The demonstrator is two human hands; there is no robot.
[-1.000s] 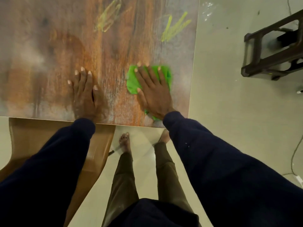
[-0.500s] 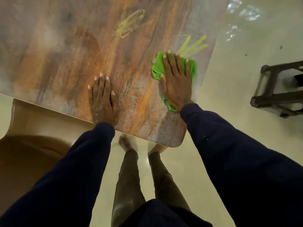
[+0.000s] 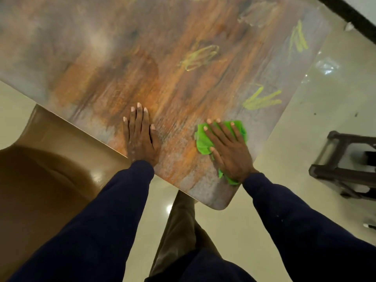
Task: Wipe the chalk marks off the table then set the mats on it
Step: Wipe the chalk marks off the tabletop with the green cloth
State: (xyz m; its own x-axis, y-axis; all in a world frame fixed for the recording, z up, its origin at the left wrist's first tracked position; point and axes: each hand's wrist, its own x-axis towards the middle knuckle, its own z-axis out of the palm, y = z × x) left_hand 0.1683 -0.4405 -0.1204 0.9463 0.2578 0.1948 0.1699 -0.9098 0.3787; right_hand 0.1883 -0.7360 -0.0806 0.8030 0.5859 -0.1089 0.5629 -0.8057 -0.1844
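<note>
A wood-patterned table (image 3: 154, 58) carries several yellow chalk scribbles: one (image 3: 261, 99) just beyond my right hand, one (image 3: 200, 57) mid-table, one (image 3: 298, 38) near the far right edge. My right hand (image 3: 227, 150) presses flat on a green cloth (image 3: 203, 142) near the table's near right corner, fingers straight and spread. My left hand (image 3: 140, 135) rests flat on the bare tabletop by the near edge. No mats are in view.
A tan plastic chair (image 3: 40, 169) stands under the table's near edge at left. A dark brown stool (image 3: 343, 169) sits on the pale floor to the right. My legs stand below the table corner (image 3: 221, 204).
My right hand has slid the green cloth back toward the near edge, away from the chalk scribble it reached half a second ago. The view swung, showing more of the table. My left hand stayed planted.
</note>
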